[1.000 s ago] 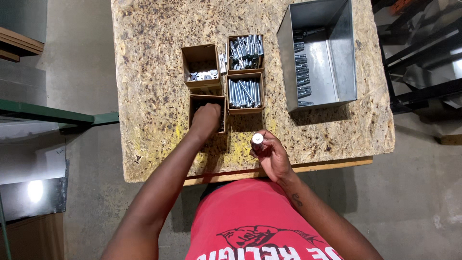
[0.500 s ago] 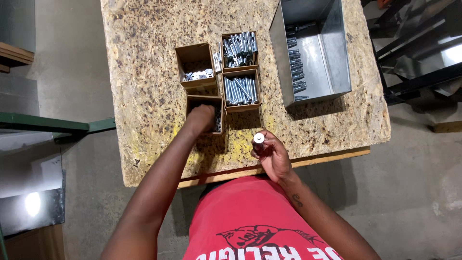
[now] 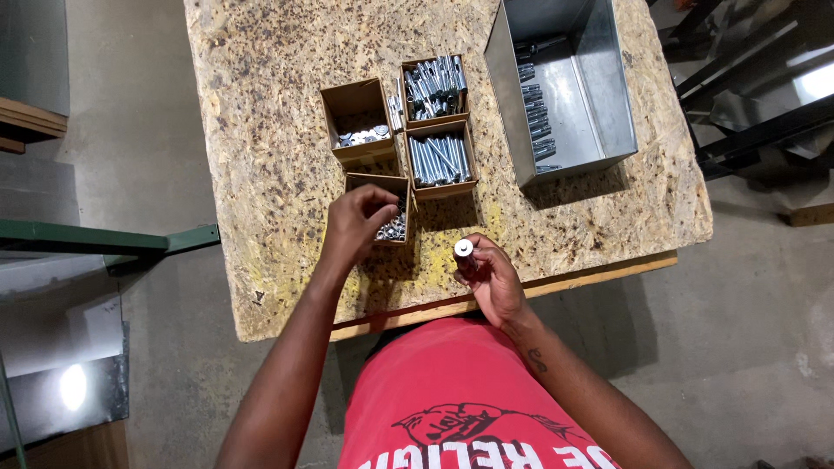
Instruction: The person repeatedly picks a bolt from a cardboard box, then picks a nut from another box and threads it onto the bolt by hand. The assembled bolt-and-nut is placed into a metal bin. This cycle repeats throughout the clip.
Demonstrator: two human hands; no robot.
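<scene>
The left hand (image 3: 358, 219) has come up out of the nearest cardboard box (image 3: 387, 208), the one holding small silvery nuts or similar hardware near the middle of the bench (image 3: 261, 174). A second ago its fingers were buried in that box; now they sit at the box's left rim, pinched together. Whether a small piece is caught between the fingertips cannot be told, as it is too small to see. That lift suggests a pick has just been made from the box.

The right hand (image 3: 491, 280) has barely moved. It holds a bolt (image 3: 464, 248) upright near the front edge of the bench, fingers closed around the shank, the round head or washer on top facing the camera.

Behind the near box stand three more: a box of washers (image 3: 360, 122) on the left, two boxes of long bolts (image 3: 439, 156) beside it. A grey metal bin (image 3: 565, 87) sits toward the right end of the bench.
</scene>
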